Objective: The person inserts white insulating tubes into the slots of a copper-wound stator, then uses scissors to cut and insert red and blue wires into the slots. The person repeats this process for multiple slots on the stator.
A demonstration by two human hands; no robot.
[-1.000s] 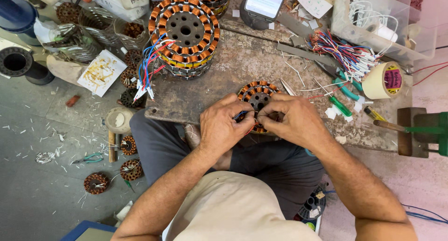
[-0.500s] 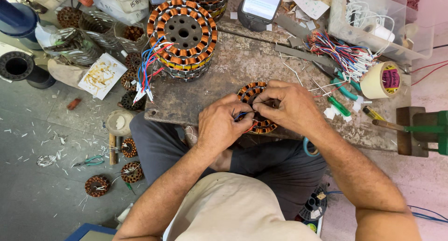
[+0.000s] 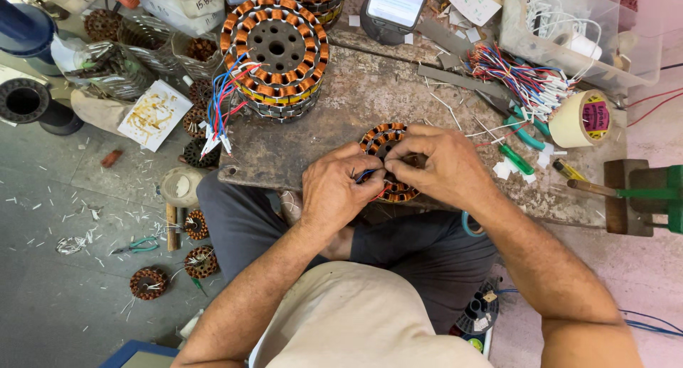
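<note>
Copper-wound stator (image 3: 384,142), a small ring of orange coils, lay near the front edge of a worn workbench (image 3: 398,90), directly over the person's lap. Both hands met on top of it. The left hand (image 3: 334,190) pinched thin blue and red wires (image 3: 370,179) at the ring's near side, fingers closed on them. The right hand (image 3: 437,165) covered the ring's right half, fingertips pressed together at the same wires. Behind, toward the bench's far left, stood a tall stack of larger stators (image 3: 276,51) with loose coloured leads hanging off its side. To the right lay a bundle of coloured wires (image 3: 523,80), green-handled pliers (image 3: 519,129) and a roll of tape (image 3: 583,119). More small stators (image 3: 148,282) sat on the floor at the left.
</note>
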